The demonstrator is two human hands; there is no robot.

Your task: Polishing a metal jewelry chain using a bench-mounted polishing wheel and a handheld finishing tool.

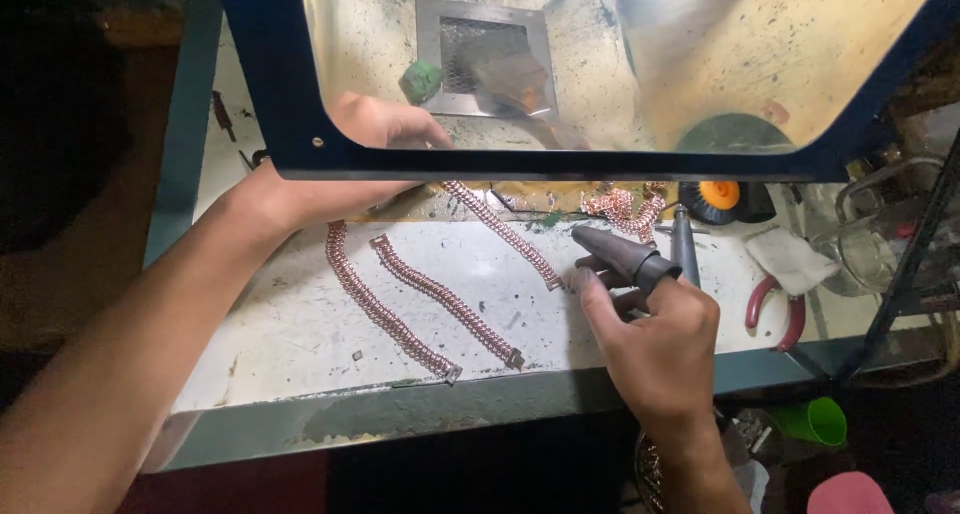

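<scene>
My left hand [385,124] reaches under a clear shield with a blue frame [290,94] and grips the upper end of a copper-coloured chain bracelet [500,234]. That bracelet runs straight, down and to the right, across the white bench top [300,324]. My right hand [650,334] has a dark cone-shaped guard [620,254] on one finger. Its fingertips are right at the bracelet's lower end; I cannot tell whether they pinch it. Two more chain bracelets [385,309] [445,299] lie loose side by side on the bench to the left.
A pile of chains [625,209] lies under the shield's edge beside a black wheel with an orange hub [720,196]. Red-handled pliers [775,309] and a white cloth [790,259] lie at the right. Behind the shield are a mesh vent [485,59] and a green block [420,79]. A green cup [815,421] sits below the bench.
</scene>
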